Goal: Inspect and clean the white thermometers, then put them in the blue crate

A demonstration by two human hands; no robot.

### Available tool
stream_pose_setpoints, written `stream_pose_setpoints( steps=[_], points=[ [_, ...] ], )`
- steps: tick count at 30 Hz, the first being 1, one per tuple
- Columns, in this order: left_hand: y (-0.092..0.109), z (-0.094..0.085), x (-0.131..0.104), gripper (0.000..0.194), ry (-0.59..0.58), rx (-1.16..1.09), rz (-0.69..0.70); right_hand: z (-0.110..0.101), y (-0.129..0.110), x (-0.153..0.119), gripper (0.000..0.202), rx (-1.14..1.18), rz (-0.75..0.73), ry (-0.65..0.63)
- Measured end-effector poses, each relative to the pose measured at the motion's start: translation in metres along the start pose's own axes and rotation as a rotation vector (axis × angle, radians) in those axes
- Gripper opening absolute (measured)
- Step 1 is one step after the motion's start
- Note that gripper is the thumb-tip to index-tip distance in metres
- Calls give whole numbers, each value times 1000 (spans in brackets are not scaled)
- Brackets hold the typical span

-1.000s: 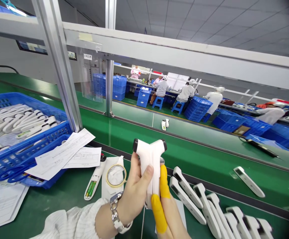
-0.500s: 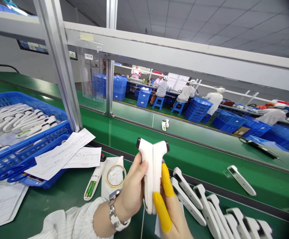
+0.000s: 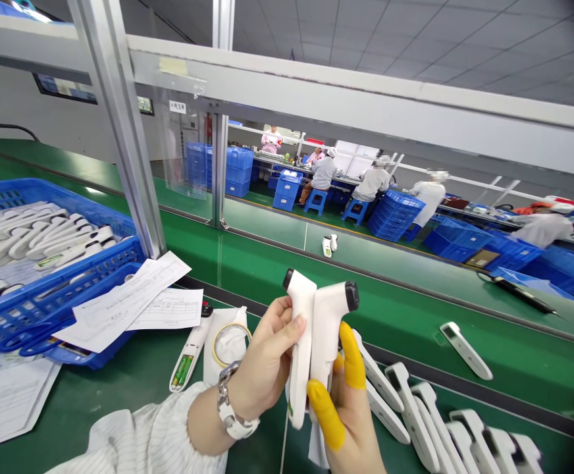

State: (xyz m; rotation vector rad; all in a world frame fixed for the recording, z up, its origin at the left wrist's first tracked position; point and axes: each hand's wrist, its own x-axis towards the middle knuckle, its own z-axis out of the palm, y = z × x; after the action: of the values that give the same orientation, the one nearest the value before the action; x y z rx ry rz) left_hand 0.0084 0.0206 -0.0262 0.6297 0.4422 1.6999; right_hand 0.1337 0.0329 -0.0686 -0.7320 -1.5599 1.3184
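Observation:
My left hand (image 3: 270, 359) is closed around a white infrared thermometer (image 3: 301, 342) with a black tip; a bit of green shows low on its handle. Yellow finger cots cover the thumb and a finger of my right hand (image 3: 349, 408), which grips a second white infrared thermometer (image 3: 329, 326). Both are held upright side by side, touching, their heads pointing opposite ways. Right of my hands, several more thermometers (image 3: 418, 421) lie in a row along the bench. Left of them rest a thermometer with green batteries showing (image 3: 185, 362) and a tape roll (image 3: 232, 343).
A blue basket (image 3: 104, 263) holding several thermometers stands at the left, with paper sheets (image 3: 133, 299) against it. One thermometer (image 3: 466, 350) lies on the green belt (image 3: 400, 322). Beyond are a metal post (image 3: 119, 125), a black pen-like tool (image 3: 519, 293) and several seated people.
The two thermometers have tilted apart at the top, the right one turning and shifting right with my right hand. The thermometer on the belt has moved slightly left.

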Motion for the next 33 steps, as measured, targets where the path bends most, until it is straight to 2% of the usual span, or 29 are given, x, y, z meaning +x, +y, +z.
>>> stream_pose_setpoints(
  steps=[3, 8, 10, 13, 17, 23, 28, 33],
  points=[
    [0, -1, 2, 36, -22, -18, -18, 2, -10, 5, 73, 23, 26, -5],
    [-2, 0, 3, 32, 4, -71, 70, -2, -19, 11, 47, -7, 57, -1],
    [-2, 0, 2, 31, 17, -72, 83, -1, -19, 13, 44, 66, 64, 19],
    [0, -2, 2, 26, -3, -37, 57, 2, -17, 14, 46, 252, 175, 44],
    [2, -4, 5, 30, -53, -22, 48, 3, -16, 12, 48, 423, 267, 80],
    [2, -5, 6, 35, -73, -9, 32, -4, -8, 10, 37, 506, 254, 85],
    [2, -6, 5, 34, -98, -16, 42, -9, 4, 11, 39, 528, 232, 6],
    [2, -6, 4, 34, -134, -31, 82, -12, 9, 11, 40, 478, 190, 16]
  ],
)
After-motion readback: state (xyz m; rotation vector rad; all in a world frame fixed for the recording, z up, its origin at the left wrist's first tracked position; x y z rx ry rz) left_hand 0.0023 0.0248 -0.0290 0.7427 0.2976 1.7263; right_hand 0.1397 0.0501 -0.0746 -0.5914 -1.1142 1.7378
